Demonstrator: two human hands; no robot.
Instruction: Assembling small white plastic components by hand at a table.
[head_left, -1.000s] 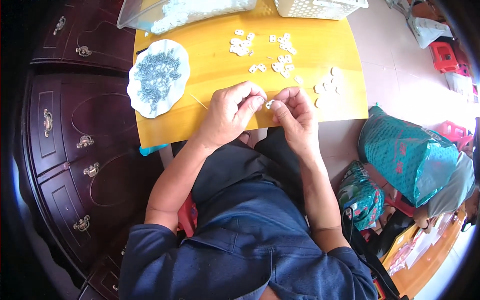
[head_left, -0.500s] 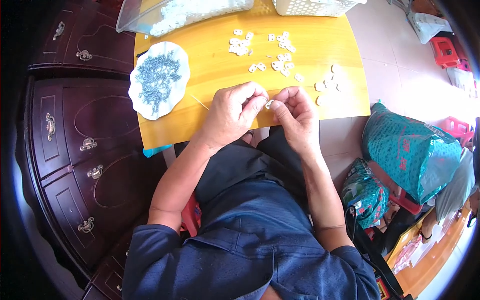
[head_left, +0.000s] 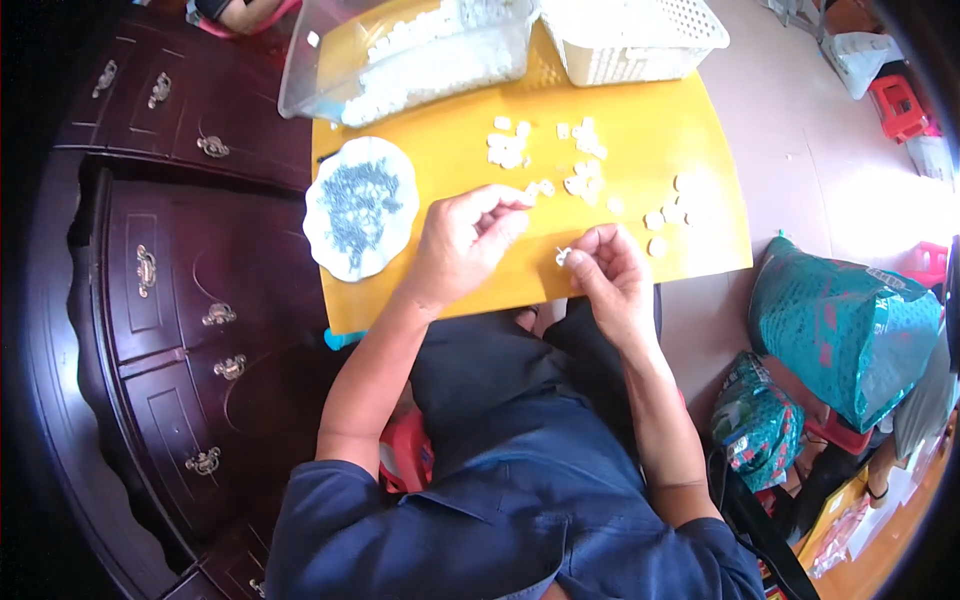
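Note:
My right hand (head_left: 610,275) pinches a small white plastic piece (head_left: 563,256) over the near edge of the yellow board (head_left: 620,250). My left hand (head_left: 465,240) rests on the board a little to the left, fingers curled, fingertips close to the loose white pieces (head_left: 540,188); whether it holds anything is hidden. More small white pieces (head_left: 585,140) lie scattered across the middle of the board. A white scalloped plate (head_left: 330,250) with a heap of tiny grey metal parts (head_left: 355,205) sits at the board's left edge.
A clear plastic tub (head_left: 400,60) full of white pieces and a white perforated basket (head_left: 640,40) stand at the far edge. A dark wooden cabinet with brass handles (head_left: 170,280) is on the left. Teal bags (head_left: 840,330) lie on the floor to the right.
My hands were together at the board's near edge; now they have parted, the left one shifted away toward the scattered pieces, the right one still pinching the white piece.

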